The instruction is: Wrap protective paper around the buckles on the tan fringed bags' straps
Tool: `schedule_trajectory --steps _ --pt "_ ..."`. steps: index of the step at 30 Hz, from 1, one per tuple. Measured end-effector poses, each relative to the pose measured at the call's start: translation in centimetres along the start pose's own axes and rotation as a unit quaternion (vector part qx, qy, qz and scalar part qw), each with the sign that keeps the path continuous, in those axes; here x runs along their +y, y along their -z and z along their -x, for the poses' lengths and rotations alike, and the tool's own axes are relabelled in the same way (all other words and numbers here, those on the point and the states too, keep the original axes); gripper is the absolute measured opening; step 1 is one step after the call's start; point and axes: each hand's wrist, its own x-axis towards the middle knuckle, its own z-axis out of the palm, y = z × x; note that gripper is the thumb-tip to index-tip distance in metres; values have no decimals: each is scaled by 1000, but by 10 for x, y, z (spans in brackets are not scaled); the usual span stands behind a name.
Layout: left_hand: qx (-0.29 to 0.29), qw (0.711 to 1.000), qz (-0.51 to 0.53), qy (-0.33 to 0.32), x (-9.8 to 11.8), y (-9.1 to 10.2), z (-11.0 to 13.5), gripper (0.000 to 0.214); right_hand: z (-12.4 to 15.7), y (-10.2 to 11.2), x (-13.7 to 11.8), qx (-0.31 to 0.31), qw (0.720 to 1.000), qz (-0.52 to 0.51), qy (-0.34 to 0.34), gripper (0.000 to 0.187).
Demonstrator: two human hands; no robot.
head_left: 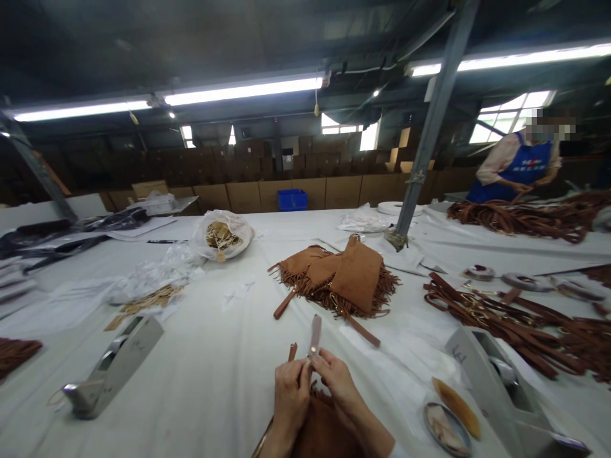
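Both of my hands meet over a brown fringed suede bag [321, 432] at the near table edge. My left hand [290, 391] is closed, with a short brown strap end [293, 351] standing up behind its fingers. My right hand [340, 381] pinches the base of a pale greyish strap [316, 332] with a small metal fitting, against the left fingertips. The fingers hide the exact join. Further ahead lies a pile of brown fringed bags [356, 277], with short straps hanging out.
Grey tape dispensers stand at left [117, 366] and right [506, 388]. Brown straps [506, 324] and tape rolls lie to the right. A plastic bag [223, 234] of tan pieces sits ahead, near a metal post [432, 133]. A person in a blue apron [520, 162] handles straps.
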Motion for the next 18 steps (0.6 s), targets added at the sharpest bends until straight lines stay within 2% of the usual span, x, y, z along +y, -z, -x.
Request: schedule_trajectory --steps 3,6,10,11,12,15,16,17,18 --pt "-33 988 125 83 -4 -1 -3 34 2 -2 4 -9 998 -53 -14 40" --pt "-83 945 264 173 -8 -5 -7 40 2 -5 9 -24 990 -138 -32 42" --pt "-166 910 326 198 -7 -7 -5 49 -2 -10 11 -40 968 -239 -64 50" --pt "-164 902 344 204 -7 -5 -4 48 -3 -11 10 -37 964 -256 -64 50" --pt "-138 894 368 216 -9 -3 -3 47 -4 -11 8 -36 960 -270 -64 49" --pt "26 865 406 296 -18 7 -1 47 -7 -10 0 -54 946 -312 -71 46" --pt "56 857 394 327 -21 11 -1 49 -8 -10 -3 -70 941 -322 -79 45" --pt "48 857 371 354 -24 15 -1 51 -8 -10 -7 -90 936 -328 -87 44" --pt "5 862 346 372 -26 18 -3 55 -9 -11 -11 -111 931 -333 -96 42"
